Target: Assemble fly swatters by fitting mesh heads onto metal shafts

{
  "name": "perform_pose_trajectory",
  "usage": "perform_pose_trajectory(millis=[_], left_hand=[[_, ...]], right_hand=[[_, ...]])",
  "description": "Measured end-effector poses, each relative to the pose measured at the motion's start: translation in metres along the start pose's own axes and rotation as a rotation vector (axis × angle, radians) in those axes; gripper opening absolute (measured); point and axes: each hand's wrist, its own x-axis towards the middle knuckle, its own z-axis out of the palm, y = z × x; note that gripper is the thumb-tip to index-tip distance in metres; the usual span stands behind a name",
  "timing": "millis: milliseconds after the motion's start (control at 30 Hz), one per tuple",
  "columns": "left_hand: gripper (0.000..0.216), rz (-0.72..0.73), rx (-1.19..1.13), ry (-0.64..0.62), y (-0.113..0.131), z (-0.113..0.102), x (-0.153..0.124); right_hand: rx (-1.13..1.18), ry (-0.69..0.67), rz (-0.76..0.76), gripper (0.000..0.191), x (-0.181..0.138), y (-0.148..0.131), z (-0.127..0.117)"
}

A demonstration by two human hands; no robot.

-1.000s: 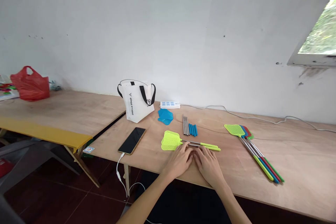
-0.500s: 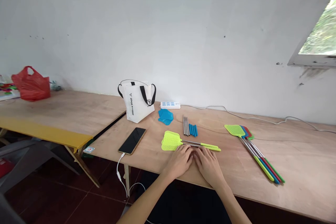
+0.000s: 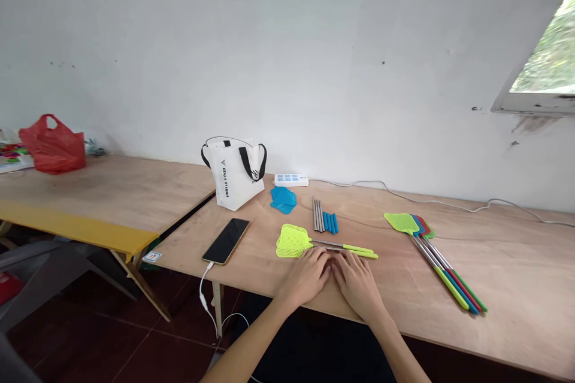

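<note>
My left hand (image 3: 306, 277) and my right hand (image 3: 357, 283) lie flat side by side on the wooden table (image 3: 516, 287), fingers stretched out, holding nothing. Their fingertips rest just short of a yellow-green fly swatter (image 3: 293, 240) whose thin handles (image 3: 354, 249) run to the right. Behind it lie a few loose metal rods with blue grips (image 3: 324, 220) and blue swatter heads (image 3: 283, 198).
A bundle of finished swatters (image 3: 438, 260) lies at the right. A phone (image 3: 226, 240) on a cable sits left of my hands, a white tote bag (image 3: 235, 172) and power strip (image 3: 291, 179) behind. A red plastic bag (image 3: 53, 143) stands on the far left table.
</note>
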Motion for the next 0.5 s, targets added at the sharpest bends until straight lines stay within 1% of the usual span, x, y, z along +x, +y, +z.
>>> perform_pose_trajectory(millis=[333,500], left_hand=[[0.020,0.008,0.006,0.001,-0.0005,0.0000,-0.0002],[0.020,0.007,0.008,-0.003,-0.0004,0.0001,0.0002]], right_hand=[[-0.006,0.015,-0.007,0.021,0.0001,0.0016,0.0024],[0.004,-0.008,0.017,0.021,0.0000,0.0008,0.0008]])
